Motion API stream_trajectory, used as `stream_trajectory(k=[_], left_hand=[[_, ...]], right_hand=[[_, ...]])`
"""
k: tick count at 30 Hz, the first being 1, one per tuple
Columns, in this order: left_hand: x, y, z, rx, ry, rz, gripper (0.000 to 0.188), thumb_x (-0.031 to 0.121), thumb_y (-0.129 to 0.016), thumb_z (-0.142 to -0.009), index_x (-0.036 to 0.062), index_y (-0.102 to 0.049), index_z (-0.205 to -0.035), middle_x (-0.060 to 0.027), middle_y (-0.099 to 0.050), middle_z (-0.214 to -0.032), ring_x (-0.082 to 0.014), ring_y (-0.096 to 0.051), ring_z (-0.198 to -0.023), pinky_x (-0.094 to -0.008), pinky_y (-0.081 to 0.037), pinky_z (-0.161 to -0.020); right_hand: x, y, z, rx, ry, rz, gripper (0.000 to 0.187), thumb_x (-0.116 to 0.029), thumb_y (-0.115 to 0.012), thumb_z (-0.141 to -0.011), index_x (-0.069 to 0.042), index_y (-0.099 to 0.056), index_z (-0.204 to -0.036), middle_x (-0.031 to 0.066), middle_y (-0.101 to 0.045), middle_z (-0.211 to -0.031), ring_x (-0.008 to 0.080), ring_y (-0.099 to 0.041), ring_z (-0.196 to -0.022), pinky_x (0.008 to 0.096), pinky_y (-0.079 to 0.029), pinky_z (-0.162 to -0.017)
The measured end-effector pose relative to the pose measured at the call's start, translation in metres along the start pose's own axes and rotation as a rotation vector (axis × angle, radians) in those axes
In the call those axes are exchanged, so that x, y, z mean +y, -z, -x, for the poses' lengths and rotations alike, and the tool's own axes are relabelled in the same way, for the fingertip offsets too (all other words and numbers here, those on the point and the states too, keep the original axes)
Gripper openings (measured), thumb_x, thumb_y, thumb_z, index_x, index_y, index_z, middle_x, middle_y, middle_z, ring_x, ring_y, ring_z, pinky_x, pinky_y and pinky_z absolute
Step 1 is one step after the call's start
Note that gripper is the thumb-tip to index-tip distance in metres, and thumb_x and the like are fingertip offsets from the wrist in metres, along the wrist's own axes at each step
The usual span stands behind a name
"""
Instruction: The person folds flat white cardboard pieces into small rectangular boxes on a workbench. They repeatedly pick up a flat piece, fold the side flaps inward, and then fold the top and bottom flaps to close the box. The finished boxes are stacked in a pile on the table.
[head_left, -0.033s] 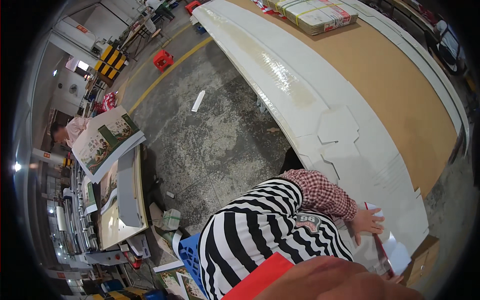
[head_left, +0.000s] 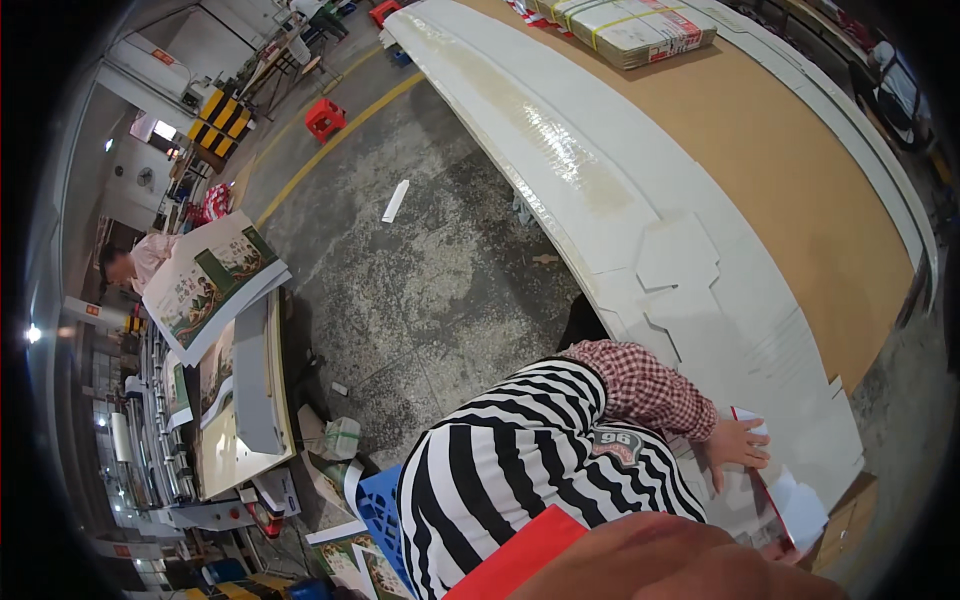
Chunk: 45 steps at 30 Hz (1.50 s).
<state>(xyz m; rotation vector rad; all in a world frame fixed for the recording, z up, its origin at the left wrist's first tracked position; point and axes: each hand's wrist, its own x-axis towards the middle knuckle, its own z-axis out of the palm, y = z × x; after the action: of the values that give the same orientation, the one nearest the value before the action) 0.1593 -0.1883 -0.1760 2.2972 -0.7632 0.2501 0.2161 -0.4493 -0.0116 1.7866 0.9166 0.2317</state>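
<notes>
My left hand point(head_left: 738, 444) lies spread, gripping nothing — apparently to steady the red-edged sheet point(head_left: 796, 506); right hand point(head_left: 775, 551) mostly hidden, grip unclear.

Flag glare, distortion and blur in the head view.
Head view: glare whitens the shiny strip on the table, whose edges bow; corners go black; a lamp flares far left; a close shape at bottom is blurred; the left hand looks fairly clear.

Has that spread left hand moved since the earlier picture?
No, not noticeably: the left hand keeps practically the same place relative to the cut outlines in the white board.
</notes>
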Motion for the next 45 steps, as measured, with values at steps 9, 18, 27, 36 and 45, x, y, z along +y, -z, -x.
stream_trajectory(k=[9,18,27,36,45], left_hand=[[-0.006,0.097,0.036,0.296,-0.084,-0.145,0.121,0.081,-0.065,-0.060,-0.0033,-0.037,-0.142,-0.0283,-0.036,-0.146,-0.0442,-0.030,-0.139,-0.0548,-0.018,-0.116],[-0.031,0.171,0.131,-0.092,0.189,-0.714,0.057,0.045,-0.068,-0.081,0.0024,-0.055,-0.117,-0.0154,-0.057,-0.118,-0.0282,-0.059,-0.104,-0.0449,-0.050,-0.082],[-0.111,0.246,0.061,-0.663,0.608,0.031,0.038,0.036,-0.070,-0.084,-0.0014,-0.069,-0.090,-0.0088,-0.070,-0.085,-0.0238,-0.064,-0.081,-0.0397,-0.046,-0.072],[-0.100,0.257,0.157,0.004,1.067,0.331,0.043,0.025,-0.082,-0.074,-0.0025,-0.062,-0.100,-0.0101,-0.066,-0.072,-0.0231,-0.066,-0.063,-0.0331,-0.055,-0.056],[-0.023,0.240,0.205,-0.087,0.437,-0.723,0.054,0.026,-0.065,-0.088,0.0116,-0.049,-0.137,-0.0073,-0.050,-0.139,-0.0215,-0.047,-0.130,-0.0426,-0.037,-0.107]], right_hand=[[-0.091,0.067,-0.173,0.786,0.048,-1.363,0.063,-0.008,-0.048,-0.090,0.000,-0.028,-0.150,0.0213,-0.032,-0.154,0.0339,-0.024,-0.145,0.0426,-0.019,-0.117],[-0.091,0.088,-0.190,0.438,0.205,-1.460,0.085,0.005,-0.053,-0.080,-0.026,-0.025,-0.154,0.0055,-0.021,-0.161,0.0363,-0.021,-0.146,0.0589,-0.018,-0.115],[-0.088,0.086,-0.193,0.666,0.040,-1.585,0.069,-0.026,-0.056,-0.094,-0.021,-0.023,-0.155,0.0102,-0.016,-0.161,0.0384,-0.014,-0.147,0.0542,-0.013,-0.118],[-0.113,0.085,-0.188,0.374,0.024,-1.286,0.056,-0.045,-0.056,-0.093,-0.020,-0.047,-0.142,0.0181,-0.039,-0.145,0.0371,-0.034,-0.134,0.0533,-0.025,-0.112],[-0.132,0.190,-0.275,0.660,0.543,-1.473,0.050,-0.040,-0.067,-0.086,-0.016,-0.060,-0.129,0.0142,-0.048,-0.137,0.0290,-0.046,-0.114,0.0387,-0.041,-0.100]])
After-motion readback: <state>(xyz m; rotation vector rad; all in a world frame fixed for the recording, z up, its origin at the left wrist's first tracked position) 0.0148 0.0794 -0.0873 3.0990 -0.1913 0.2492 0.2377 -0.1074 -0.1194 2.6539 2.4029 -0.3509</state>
